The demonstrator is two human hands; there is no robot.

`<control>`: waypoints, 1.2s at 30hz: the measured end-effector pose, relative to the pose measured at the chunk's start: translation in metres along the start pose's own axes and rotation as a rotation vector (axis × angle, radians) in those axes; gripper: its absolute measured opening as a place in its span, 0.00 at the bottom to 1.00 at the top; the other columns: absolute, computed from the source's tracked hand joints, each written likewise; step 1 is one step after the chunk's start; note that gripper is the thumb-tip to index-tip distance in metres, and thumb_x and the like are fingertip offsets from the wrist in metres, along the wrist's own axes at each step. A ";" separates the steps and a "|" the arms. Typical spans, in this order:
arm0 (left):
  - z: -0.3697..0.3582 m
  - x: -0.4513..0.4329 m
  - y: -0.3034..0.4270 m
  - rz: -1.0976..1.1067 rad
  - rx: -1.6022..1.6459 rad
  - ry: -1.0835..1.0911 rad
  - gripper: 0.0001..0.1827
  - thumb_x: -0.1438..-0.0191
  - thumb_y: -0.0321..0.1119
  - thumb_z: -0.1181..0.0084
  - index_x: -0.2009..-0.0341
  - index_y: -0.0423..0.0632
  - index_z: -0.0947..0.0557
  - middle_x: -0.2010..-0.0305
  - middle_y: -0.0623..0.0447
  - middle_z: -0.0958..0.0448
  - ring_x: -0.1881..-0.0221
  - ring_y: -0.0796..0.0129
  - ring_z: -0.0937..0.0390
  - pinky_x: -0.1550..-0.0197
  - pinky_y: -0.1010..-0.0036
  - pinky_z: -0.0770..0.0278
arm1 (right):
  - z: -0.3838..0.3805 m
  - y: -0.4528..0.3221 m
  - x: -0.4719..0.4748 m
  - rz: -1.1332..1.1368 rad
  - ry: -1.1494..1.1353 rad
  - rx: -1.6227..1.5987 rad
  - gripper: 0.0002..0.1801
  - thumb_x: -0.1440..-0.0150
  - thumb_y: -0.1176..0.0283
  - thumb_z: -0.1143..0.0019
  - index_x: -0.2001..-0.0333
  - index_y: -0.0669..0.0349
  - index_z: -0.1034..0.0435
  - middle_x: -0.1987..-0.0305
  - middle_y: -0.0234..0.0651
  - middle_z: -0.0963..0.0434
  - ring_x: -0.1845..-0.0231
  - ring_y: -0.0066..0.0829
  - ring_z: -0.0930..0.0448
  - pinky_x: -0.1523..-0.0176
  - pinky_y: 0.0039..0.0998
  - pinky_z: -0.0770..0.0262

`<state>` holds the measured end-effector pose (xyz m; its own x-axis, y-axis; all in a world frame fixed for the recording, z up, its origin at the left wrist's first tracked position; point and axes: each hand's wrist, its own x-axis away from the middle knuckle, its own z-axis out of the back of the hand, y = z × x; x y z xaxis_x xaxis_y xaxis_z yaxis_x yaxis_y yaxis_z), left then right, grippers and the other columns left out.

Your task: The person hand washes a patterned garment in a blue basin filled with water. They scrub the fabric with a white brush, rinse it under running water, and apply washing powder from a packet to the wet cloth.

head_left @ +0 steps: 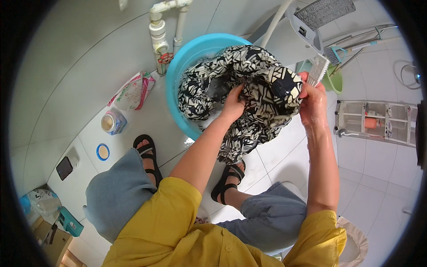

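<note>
A wet black-and-cream patterned garment (pixel 257 103) lies bunched partly in a light-blue plastic basin (pixel 173 80) and partly over its right side, towards my feet. My left hand (pixel 233 105) grips the cloth near the middle, some fingertips hidden in its folds. On the right, my right hand (pixel 313 95) pinches the raised edge of the garment. The same hand holds a white scrub brush (pixel 319 68), tilted upward, with bristles along its side. Suds and water show inside the basin between the folds. My right wrist is wet.
Left of the basin stand a detergent bag (pixel 131 91), an uncapped jar (pixel 113 122) and its blue-rimmed lid (pixel 102 152). A phone (pixel 64 168) leans nearby. White pipes (pixel 158 31) with a red valve run up the wall. A clear shelf rack (pixel 377 121) and green bucket (pixel 334 80) are rightward.
</note>
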<state>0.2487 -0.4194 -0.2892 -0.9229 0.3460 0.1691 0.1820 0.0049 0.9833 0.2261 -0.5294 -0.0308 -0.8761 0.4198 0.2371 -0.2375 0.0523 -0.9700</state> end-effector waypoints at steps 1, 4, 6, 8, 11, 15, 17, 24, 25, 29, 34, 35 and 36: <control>0.002 -0.013 -0.001 0.070 0.023 -0.078 0.31 0.52 0.22 0.48 0.39 0.48 0.31 0.39 0.41 0.34 0.37 0.49 0.39 0.37 0.65 0.39 | -0.002 -0.006 0.003 0.032 -0.036 -0.046 0.16 0.62 0.84 0.57 0.66 0.64 0.29 0.76 0.25 0.30 0.80 0.14 0.37 0.78 0.16 0.47; 0.018 -0.028 0.021 0.119 0.039 -0.128 0.23 0.54 0.19 0.44 0.49 0.40 0.24 0.51 0.45 0.23 0.51 0.58 0.25 0.48 0.68 0.29 | -0.006 -0.019 0.007 0.079 0.014 -0.107 0.17 0.64 0.85 0.61 0.67 0.66 0.31 0.75 0.29 0.28 0.78 0.19 0.32 0.75 0.17 0.37; 0.041 -0.023 0.039 0.121 0.090 -0.243 0.22 0.57 0.16 0.45 0.53 0.38 0.23 0.56 0.51 0.21 0.58 0.67 0.24 0.53 0.71 0.28 | -0.005 -0.027 0.008 0.079 0.085 -0.172 0.17 0.65 0.85 0.62 0.68 0.67 0.32 0.74 0.32 0.27 0.75 0.24 0.27 0.70 0.22 0.28; 0.045 0.000 0.066 0.129 0.099 -0.152 0.24 0.63 0.14 0.46 0.55 0.38 0.21 0.61 0.53 0.20 0.60 0.71 0.25 0.56 0.74 0.28 | 0.021 -0.024 -0.008 0.031 0.077 -0.374 0.19 0.64 0.84 0.62 0.64 0.66 0.32 0.71 0.33 0.26 0.73 0.26 0.25 0.66 0.25 0.24; 0.048 0.022 0.081 0.159 0.346 0.049 0.28 0.66 0.12 0.49 0.55 0.39 0.21 0.61 0.53 0.20 0.62 0.69 0.24 0.57 0.75 0.28 | 0.027 -0.029 -0.018 0.028 0.106 -0.497 0.18 0.57 0.83 0.60 0.60 0.63 0.31 0.68 0.32 0.26 0.67 0.29 0.25 0.60 0.29 0.24; 0.044 0.054 0.142 0.111 0.431 0.183 0.24 0.65 0.12 0.49 0.58 0.37 0.21 0.63 0.52 0.20 0.64 0.68 0.24 0.59 0.74 0.27 | 0.029 -0.041 -0.033 0.086 0.030 -0.613 0.15 0.56 0.81 0.59 0.62 0.65 0.30 0.67 0.31 0.26 0.67 0.29 0.25 0.59 0.27 0.25; 0.039 0.076 0.147 0.075 0.389 0.200 0.22 0.65 0.14 0.47 0.59 0.36 0.21 0.65 0.53 0.20 0.64 0.68 0.24 0.60 0.74 0.27 | -0.011 -0.061 -0.020 0.163 0.047 -0.643 0.16 0.59 0.82 0.59 0.64 0.65 0.29 0.70 0.30 0.27 0.72 0.27 0.27 0.65 0.25 0.27; 0.043 0.096 0.131 -0.024 0.549 -0.131 0.16 0.57 0.18 0.57 0.60 0.39 0.25 0.63 0.50 0.24 0.61 0.68 0.26 0.57 0.73 0.27 | -0.028 -0.085 -0.014 0.191 -0.454 -0.694 0.16 0.59 0.78 0.57 0.64 0.61 0.28 0.69 0.32 0.26 0.69 0.28 0.24 0.63 0.29 0.25; 0.046 0.085 0.131 0.113 0.811 -0.151 0.16 0.56 0.18 0.61 0.61 0.39 0.27 0.63 0.49 0.25 0.62 0.65 0.25 0.58 0.72 0.25 | -0.026 -0.080 -0.014 0.225 -0.197 -0.648 0.17 0.59 0.80 0.58 0.62 0.64 0.29 0.68 0.34 0.26 0.67 0.29 0.24 0.61 0.29 0.24; 0.065 0.022 0.079 0.160 0.387 0.157 0.33 0.50 0.27 0.41 0.43 0.47 0.44 0.48 0.44 0.37 0.51 0.53 0.30 0.51 0.64 0.26 | -0.008 -0.049 -0.041 0.243 -0.427 -0.590 0.22 0.63 0.83 0.62 0.60 0.72 0.30 0.65 0.37 0.24 0.70 0.26 0.25 0.64 0.20 0.25; 0.045 -0.023 0.098 -0.279 -0.157 0.303 0.48 0.61 0.28 0.28 0.37 0.48 0.43 0.38 0.39 0.39 0.40 0.54 0.35 0.42 0.64 0.33 | 0.027 -0.039 -0.033 0.125 -0.381 -0.325 0.23 0.66 0.78 0.59 0.61 0.71 0.30 0.69 0.34 0.24 0.75 0.22 0.27 0.70 0.16 0.31; 0.058 -0.037 0.099 -0.253 -0.094 0.193 0.42 0.61 0.28 0.29 0.41 0.45 0.36 0.44 0.41 0.29 0.45 0.57 0.28 0.45 0.66 0.30 | 0.033 -0.039 -0.035 0.107 -0.370 -0.303 0.24 0.66 0.78 0.59 0.60 0.71 0.29 0.68 0.33 0.24 0.75 0.22 0.27 0.70 0.16 0.31; 0.062 -0.048 0.099 -0.262 -0.067 0.205 0.34 0.60 0.27 0.31 0.47 0.42 0.31 0.52 0.44 0.24 0.52 0.58 0.24 0.49 0.67 0.28 | 0.070 -0.029 -0.062 0.148 -0.423 -0.143 0.22 0.61 0.78 0.57 0.58 0.70 0.29 0.68 0.33 0.23 0.73 0.23 0.25 0.66 0.18 0.28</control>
<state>0.3325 -0.3775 -0.2040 -0.9857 0.1449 -0.0861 -0.0863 0.0050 0.9963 0.2583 -0.6205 -0.0135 -0.9973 0.0277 0.0686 -0.0635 0.1563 -0.9857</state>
